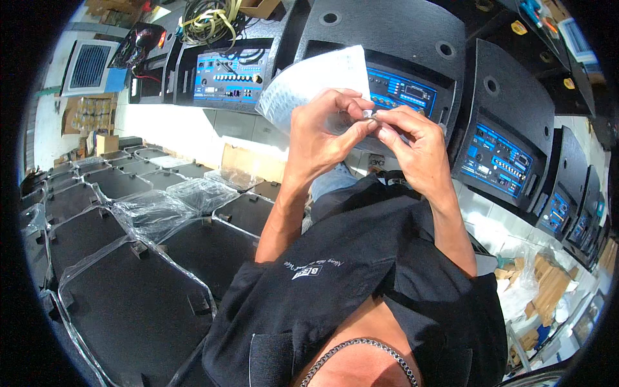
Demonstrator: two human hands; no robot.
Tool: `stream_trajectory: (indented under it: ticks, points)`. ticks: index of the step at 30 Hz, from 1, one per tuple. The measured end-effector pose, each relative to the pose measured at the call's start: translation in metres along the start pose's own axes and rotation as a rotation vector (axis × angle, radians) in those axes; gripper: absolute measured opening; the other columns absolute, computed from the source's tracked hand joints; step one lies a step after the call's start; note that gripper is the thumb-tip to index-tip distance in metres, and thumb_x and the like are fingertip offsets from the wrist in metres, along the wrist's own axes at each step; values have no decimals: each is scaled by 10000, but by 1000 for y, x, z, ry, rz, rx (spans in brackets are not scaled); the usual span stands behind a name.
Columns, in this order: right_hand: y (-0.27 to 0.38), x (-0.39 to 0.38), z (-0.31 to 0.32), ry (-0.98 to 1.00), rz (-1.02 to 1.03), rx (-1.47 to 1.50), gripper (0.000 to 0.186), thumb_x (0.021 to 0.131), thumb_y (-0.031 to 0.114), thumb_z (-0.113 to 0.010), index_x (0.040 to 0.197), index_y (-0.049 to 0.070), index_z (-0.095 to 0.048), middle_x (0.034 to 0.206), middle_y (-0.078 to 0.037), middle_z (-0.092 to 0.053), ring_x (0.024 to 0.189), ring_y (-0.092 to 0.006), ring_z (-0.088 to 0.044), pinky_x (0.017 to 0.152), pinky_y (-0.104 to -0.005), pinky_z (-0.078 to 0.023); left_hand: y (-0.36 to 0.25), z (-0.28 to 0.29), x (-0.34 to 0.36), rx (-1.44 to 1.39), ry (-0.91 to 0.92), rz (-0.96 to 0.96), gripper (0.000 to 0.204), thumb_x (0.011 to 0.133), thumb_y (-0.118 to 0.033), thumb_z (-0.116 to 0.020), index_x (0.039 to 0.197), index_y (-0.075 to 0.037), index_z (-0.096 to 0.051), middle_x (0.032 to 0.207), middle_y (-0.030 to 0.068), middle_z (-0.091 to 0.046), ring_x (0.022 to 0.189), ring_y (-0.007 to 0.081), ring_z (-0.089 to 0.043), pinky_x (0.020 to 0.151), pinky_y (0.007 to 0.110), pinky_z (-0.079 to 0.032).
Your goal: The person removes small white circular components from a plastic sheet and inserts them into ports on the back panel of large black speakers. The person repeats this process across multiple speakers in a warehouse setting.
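Taking the pale sheet (303,80) as landmark, the small piece (368,114) sits just off its lower right corner, pinched between both hands. Its long axis is hard to make out, with fingertips covering most of it; the part that shows faces upward. The sheet's own long axis slopes from lower left to upper right, its right edge running nearly straight down toward the fingers.

The left hand (322,132) overlaps the sheet's lower right part, thumb and forefinger grasping the piece from the left; whether it also touches the sheet cannot be told. The right hand (418,138), right of the sheet, grips the piece with thumb and fingertips.

Behind, the black cabinet (387,22) rises above the sheet, and its blue control panel (409,93) borders the sheet's right edge, close behind the fingers. Below and left of the sheet, a strip of sunlit floor (203,129) separates the cabinets from film-wrapped black boards (129,290).

The piece looks tiny, whitish on top and darker beneath.
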State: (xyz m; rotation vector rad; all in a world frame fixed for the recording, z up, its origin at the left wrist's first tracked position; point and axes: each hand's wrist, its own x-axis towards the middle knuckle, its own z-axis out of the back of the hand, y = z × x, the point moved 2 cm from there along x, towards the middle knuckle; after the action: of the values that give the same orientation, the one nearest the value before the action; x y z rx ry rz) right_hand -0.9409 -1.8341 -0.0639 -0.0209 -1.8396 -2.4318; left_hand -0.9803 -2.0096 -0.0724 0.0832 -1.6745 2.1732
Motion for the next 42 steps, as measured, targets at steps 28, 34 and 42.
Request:
stream_trajectory:
  ticks: [28,34,42]
  points:
    - [-12,-15,24,-12,-63,21,188,888,2,-672,1069,-26,-710,936,-100,-690,818,-174,-664,726,-286,-519,-4,-37,-13,214,-185,-231,188,721,-67,-830,857,-37,-704,988,108,-730,995,273,-682,873,375,-516]
    - [-10,-16,23,2,-35,0,186,879,-5,-673,1060,-27,-711,938,-118,-698,837,-208,-684,747,-303,-526,0,-35,-14,118,-110,-206,170,729,-45,-813,838,-30,-683,908,101,-710,950,267,-677,868,383,-517]
    - [-9,-20,22,21,-30,-4,184,878,-2,-673,1057,-24,-709,942,-119,-699,850,-214,-686,755,-308,-521,-10,-36,-20,148,-89,-196,172,744,30,-789,850,10,-655,891,122,-723,893,246,-706,879,389,-546]
